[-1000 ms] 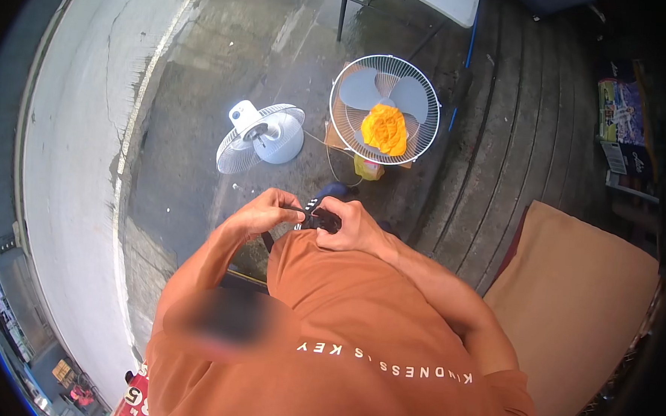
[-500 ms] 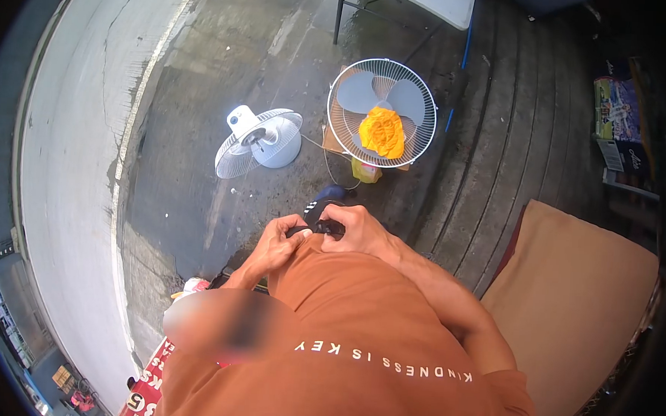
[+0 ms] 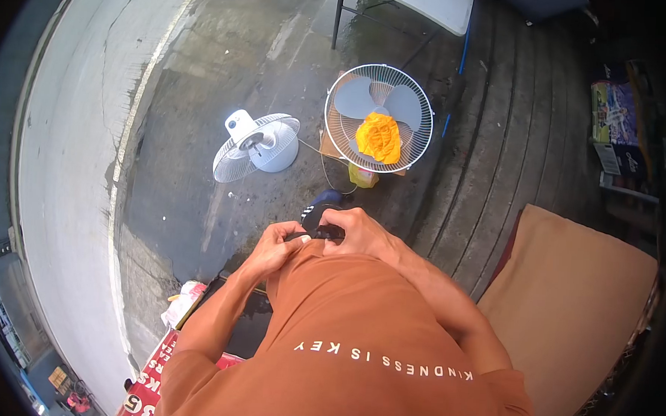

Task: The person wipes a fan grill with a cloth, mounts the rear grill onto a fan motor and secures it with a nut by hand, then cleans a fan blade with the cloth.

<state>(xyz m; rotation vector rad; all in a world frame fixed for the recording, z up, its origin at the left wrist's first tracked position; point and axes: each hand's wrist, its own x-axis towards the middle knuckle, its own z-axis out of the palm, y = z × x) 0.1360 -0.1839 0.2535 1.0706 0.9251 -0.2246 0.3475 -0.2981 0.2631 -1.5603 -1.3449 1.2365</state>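
Observation:
Close together at the front of my brown shirt (image 3: 343, 299), both my hands are closed on a black strap with what looks like a buckle (image 3: 321, 232). My left hand (image 3: 277, 246) pinches its left end between thumb and fingers. Curled around the right part is my right hand (image 3: 358, 234), its fingertips partly hidden. Just beyond the hands a dark shoe with white stripes (image 3: 312, 213) shows on the ground. Whether the buckle is fastened cannot be made out.
Ahead stands a white fan (image 3: 275, 154) with its cage tilted. Beside it lies a round fan cage (image 3: 432, 123) with grey blades and a yellow-orange cloth (image 3: 379, 138) on it. A white table (image 3: 441, 6), a brown padded surface (image 3: 569, 296) and a red box (image 3: 147, 383) surround me.
My hands stay at the strap with only slight shifts. My left arm has moved a little outward, uncovering a dark surface beside my shirt. The view has tilted slightly.

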